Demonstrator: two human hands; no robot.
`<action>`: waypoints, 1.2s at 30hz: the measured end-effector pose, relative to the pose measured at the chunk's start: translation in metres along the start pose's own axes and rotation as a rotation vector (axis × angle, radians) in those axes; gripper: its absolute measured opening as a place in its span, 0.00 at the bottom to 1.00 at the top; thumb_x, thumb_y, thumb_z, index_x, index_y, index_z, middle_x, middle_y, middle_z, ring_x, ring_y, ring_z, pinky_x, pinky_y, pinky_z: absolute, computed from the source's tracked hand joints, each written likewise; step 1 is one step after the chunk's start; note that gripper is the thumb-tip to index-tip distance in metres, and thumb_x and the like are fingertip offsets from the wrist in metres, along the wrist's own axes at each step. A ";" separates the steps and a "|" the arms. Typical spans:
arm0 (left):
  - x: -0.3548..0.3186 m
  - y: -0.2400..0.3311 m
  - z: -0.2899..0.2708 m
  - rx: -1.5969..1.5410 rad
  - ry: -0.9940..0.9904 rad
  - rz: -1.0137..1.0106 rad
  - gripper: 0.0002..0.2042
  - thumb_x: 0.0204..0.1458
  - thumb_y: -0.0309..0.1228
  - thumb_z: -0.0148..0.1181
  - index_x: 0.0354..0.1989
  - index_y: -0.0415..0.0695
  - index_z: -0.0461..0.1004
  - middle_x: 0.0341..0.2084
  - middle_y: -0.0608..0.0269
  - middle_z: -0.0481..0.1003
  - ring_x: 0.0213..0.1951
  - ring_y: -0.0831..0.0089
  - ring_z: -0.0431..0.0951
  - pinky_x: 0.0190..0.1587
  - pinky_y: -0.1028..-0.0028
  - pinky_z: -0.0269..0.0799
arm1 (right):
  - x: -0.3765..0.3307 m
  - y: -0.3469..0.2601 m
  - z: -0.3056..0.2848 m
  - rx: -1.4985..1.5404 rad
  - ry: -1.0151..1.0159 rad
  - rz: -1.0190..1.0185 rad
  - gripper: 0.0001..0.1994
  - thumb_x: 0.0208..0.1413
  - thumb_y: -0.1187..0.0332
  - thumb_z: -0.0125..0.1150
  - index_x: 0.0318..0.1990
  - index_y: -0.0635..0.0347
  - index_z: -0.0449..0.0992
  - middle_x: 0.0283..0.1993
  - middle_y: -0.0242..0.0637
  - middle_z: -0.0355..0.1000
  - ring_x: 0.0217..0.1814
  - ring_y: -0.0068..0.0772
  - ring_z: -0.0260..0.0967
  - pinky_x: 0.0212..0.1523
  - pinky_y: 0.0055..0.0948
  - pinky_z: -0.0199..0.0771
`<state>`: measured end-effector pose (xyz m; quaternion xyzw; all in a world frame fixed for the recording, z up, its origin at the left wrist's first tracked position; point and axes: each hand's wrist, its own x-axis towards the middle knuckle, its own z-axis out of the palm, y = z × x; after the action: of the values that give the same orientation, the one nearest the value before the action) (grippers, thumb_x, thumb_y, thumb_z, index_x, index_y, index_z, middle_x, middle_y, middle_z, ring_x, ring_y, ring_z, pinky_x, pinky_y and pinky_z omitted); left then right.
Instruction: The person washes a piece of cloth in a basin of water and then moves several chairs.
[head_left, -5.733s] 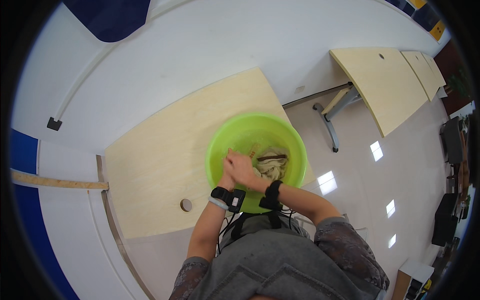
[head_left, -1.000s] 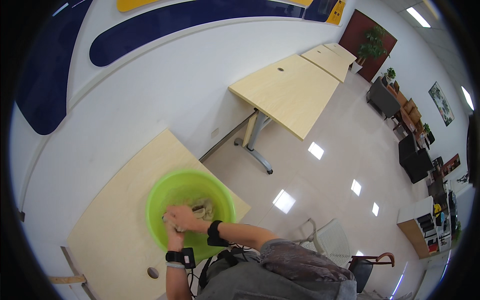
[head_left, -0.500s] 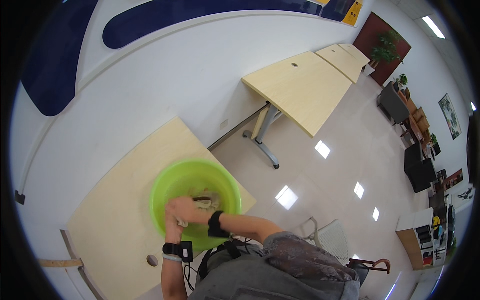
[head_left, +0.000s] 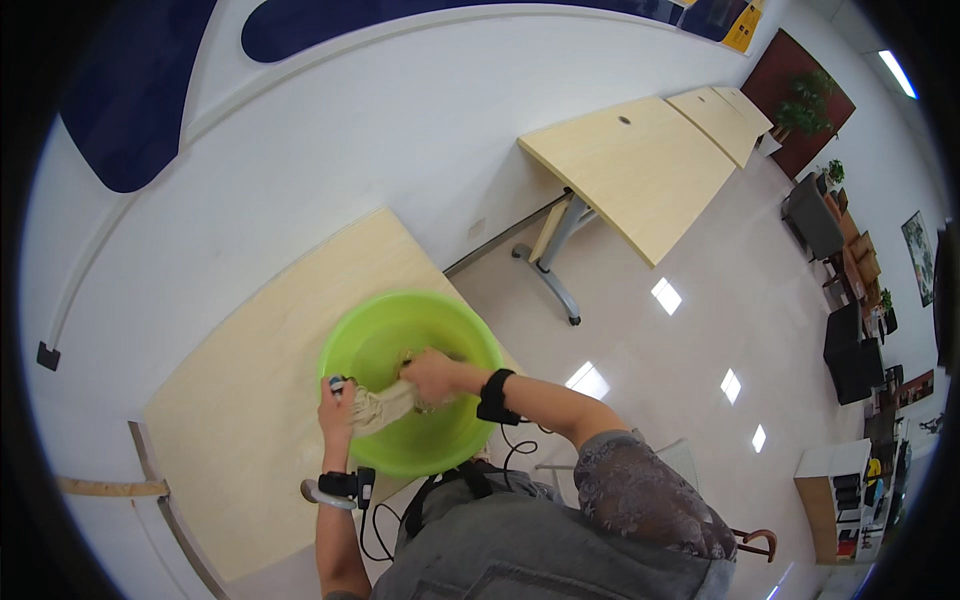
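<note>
A light green plastic basin (head_left: 410, 458) stands on a pale wooden table (head_left: 240, 420). Over it, a twisted beige cloth (head_left: 382, 409) stretches between my two hands. My left hand (head_left: 336, 410) is closed round one end at the basin's left rim; a small dark and white patch shows at the top of that fist. Further right, above the middle of the basin, my right hand (head_left: 432, 376) grips the other end. Dark marks show on the cloth beside its fingers. Part of the cloth hangs below the right hand, and what lies under it is hidden.
A white wall (head_left: 330, 150) runs behind the table. Across a gap to the right stands another wheeled wooden table (head_left: 630, 160). A light chair (head_left: 670, 465) is close to my right side. Black cables (head_left: 375, 530) hang from the wrist bands.
My hands, close together before, are now apart with the cloth drawn out between them. The left one has moved to the basin's left rim, the right one toward its middle.
</note>
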<state>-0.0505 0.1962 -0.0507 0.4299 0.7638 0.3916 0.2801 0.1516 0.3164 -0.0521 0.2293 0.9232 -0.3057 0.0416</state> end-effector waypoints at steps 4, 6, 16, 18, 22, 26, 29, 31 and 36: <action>0.003 -0.032 0.041 0.114 -0.089 0.155 0.25 0.44 0.35 0.58 0.48 0.40 0.57 0.30 0.47 0.69 0.29 0.54 0.71 0.31 0.66 0.66 | 0.035 0.044 0.037 0.426 0.348 0.141 0.21 0.34 0.64 0.55 0.40 0.66 0.69 0.34 0.53 0.70 0.36 0.51 0.68 0.37 0.39 0.67; -0.006 -0.039 0.042 0.211 -0.030 0.150 0.27 0.45 0.32 0.58 0.53 0.42 0.54 0.36 0.45 0.67 0.34 0.53 0.70 0.35 0.65 0.67 | 0.043 0.042 0.039 0.428 0.357 0.286 0.25 0.35 0.63 0.56 0.43 0.69 0.66 0.34 0.54 0.70 0.36 0.51 0.68 0.36 0.40 0.68; -0.030 0.016 0.025 0.223 -0.447 -0.221 0.27 0.49 0.33 0.55 0.55 0.48 0.51 0.44 0.43 0.61 0.40 0.53 0.71 0.37 0.65 0.69 | 0.032 0.037 0.049 0.141 0.195 0.345 0.25 0.37 0.64 0.57 0.46 0.67 0.64 0.33 0.51 0.70 0.33 0.53 0.68 0.32 0.44 0.68; -0.033 0.021 0.030 -0.112 -0.398 -0.393 0.23 0.50 0.37 0.54 0.52 0.47 0.55 0.39 0.50 0.65 0.40 0.60 0.72 0.37 0.68 0.70 | 0.033 0.037 0.048 0.217 0.291 0.417 0.24 0.37 0.64 0.57 0.45 0.65 0.65 0.34 0.52 0.70 0.34 0.53 0.68 0.34 0.43 0.68; -0.033 0.021 0.047 -0.897 -0.252 -0.661 0.21 0.53 0.46 0.49 0.49 0.47 0.58 0.29 0.63 0.71 0.39 0.70 0.72 0.40 0.71 0.71 | 0.033 -0.024 0.047 0.521 0.548 0.219 0.18 0.40 0.58 0.56 0.37 0.62 0.70 0.32 0.52 0.70 0.33 0.52 0.68 0.35 0.42 0.67; -0.007 -0.016 0.046 -1.396 -0.397 -0.467 0.24 0.55 0.49 0.43 0.52 0.42 0.56 0.40 0.60 0.68 0.44 0.67 0.69 0.47 0.68 0.67 | 0.005 -0.096 0.008 0.666 0.537 0.177 0.17 0.45 0.55 0.53 0.32 0.60 0.71 0.28 0.48 0.71 0.29 0.48 0.68 0.32 0.40 0.67; -0.022 -0.012 0.046 -0.901 -0.236 -0.081 0.22 0.56 0.45 0.43 0.52 0.43 0.59 0.41 0.63 0.69 0.44 0.69 0.70 0.47 0.69 0.68 | -0.001 -0.108 0.005 0.484 0.540 0.092 0.16 0.47 0.54 0.52 0.31 0.60 0.71 0.27 0.47 0.70 0.28 0.45 0.69 0.31 0.40 0.67; -0.017 0.013 0.053 -0.829 -0.292 -0.097 0.22 0.55 0.41 0.43 0.55 0.43 0.57 0.43 0.62 0.68 0.44 0.69 0.69 0.45 0.70 0.68 | 0.020 -0.081 0.024 0.280 0.648 0.185 0.16 0.48 0.54 0.51 0.29 0.59 0.70 0.27 0.47 0.70 0.29 0.45 0.69 0.30 0.40 0.67; -0.003 0.000 0.072 -1.349 -0.311 -0.515 0.21 0.56 0.40 0.42 0.56 0.46 0.54 0.47 0.65 0.65 0.46 0.73 0.68 0.48 0.69 0.66 | 0.035 -0.055 0.027 0.364 0.730 0.389 0.14 0.48 0.56 0.52 0.28 0.59 0.71 0.25 0.48 0.69 0.26 0.49 0.68 0.29 0.41 0.67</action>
<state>0.0062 0.2194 -0.0894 0.0219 0.3852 0.6324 0.6718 0.0942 0.2759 -0.0516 0.4947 0.7485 -0.3486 -0.2710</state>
